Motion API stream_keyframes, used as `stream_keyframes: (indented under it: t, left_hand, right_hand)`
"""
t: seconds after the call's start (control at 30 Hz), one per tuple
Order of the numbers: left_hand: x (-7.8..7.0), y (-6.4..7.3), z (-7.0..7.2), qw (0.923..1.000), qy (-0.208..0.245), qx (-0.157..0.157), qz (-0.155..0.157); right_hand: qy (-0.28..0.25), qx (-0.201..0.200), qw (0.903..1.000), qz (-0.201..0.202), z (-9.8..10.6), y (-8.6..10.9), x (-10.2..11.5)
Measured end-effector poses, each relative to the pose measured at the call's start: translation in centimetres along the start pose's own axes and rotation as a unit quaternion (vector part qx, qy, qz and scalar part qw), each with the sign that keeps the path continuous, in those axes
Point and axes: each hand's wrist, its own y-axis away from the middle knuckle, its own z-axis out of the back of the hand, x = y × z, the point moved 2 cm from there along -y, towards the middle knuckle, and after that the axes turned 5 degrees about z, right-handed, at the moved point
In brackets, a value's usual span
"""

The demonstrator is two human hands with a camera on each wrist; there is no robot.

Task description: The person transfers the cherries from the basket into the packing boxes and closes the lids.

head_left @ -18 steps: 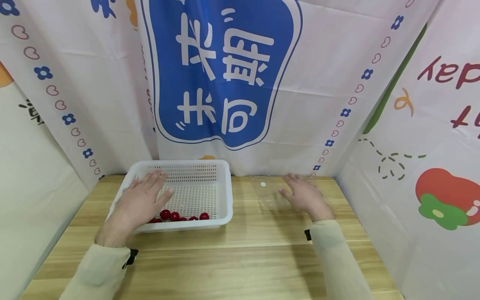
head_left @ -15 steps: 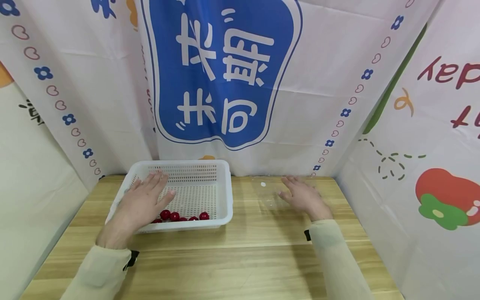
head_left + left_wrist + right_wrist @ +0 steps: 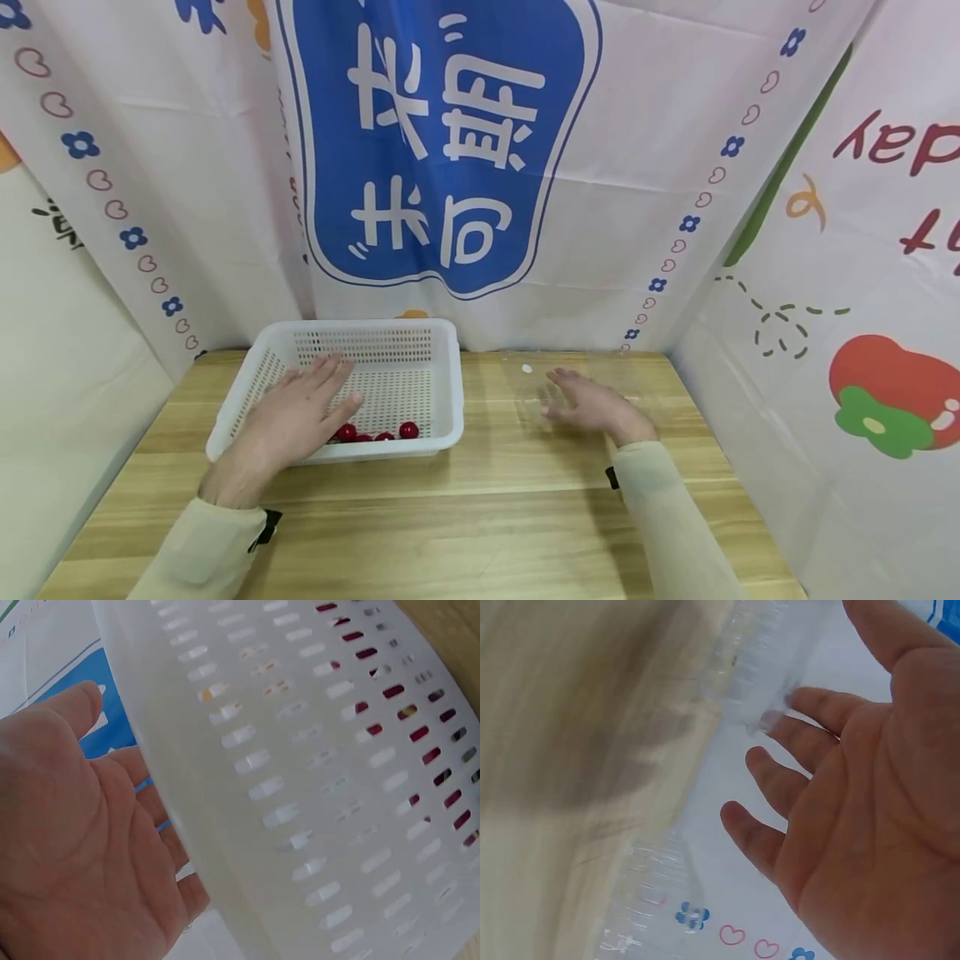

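My left hand [image 3: 292, 414] hovers palm down over the left part of a white perforated plastic basket [image 3: 454, 392], fingers spread, holding nothing. Several shiny dark red cherries [image 3: 408, 430] lie along the basket's near side, and the hand hides some of them. In the left wrist view, red shows through slots in the basket's wall [image 3: 247, 787]. Over a clear plastic container [image 3: 534, 392] at the back right is my right hand [image 3: 596, 406], its fingers relaxed and slightly bent. The right wrist view shows ribbed parts of the container [image 3: 746, 671] beside the fingertips; contact is unclear.
Both the basket and the container stand on a wooden table [image 3: 450, 533]. A white printed cloth [image 3: 615, 242] hangs behind the table's far edge, and another printed cloth [image 3: 787, 400] closes off the right side. A small white spot [image 3: 527, 368] shows at the container.
The left hand has shifted slightly right over the basket, covering more of the cherries. My right hand has moved left and a little nearer over the clear container. The head view has tilted slightly.
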Motion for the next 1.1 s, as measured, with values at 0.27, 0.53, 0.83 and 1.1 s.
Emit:
stream_keyframes:
  t: [0.27, 0.53, 0.83, 1.1]
  left_hand:
    - [-1.2, 0.0, -0.6, 0.9993, 0.012, -0.016, -0.032]
    - [-2.8, -0.9, -1.4, 0.9977, 0.042, -0.009, -0.053]
    - [-4.6, -2.7, -2.6, 0.9952, 0.061, 0.051, -0.056]
    - [-5.2, -5.1, -3.5, 0.9916, 0.056, 0.104, -0.053]
  right_hand:
    - [-0.011, 0.001, 0.9999, -0.007, -1.3, 0.1, 0.1]
    - [-0.02, -0.016, 0.9996, -0.015, -2.3, -0.2, 0.9]
    - [-0.022, -0.021, 0.999, -0.033, -2.8, -0.6, 1.0]
    - [-0.033, -0.019, 0.9985, -0.039, -3.0, -0.6, 1.2]
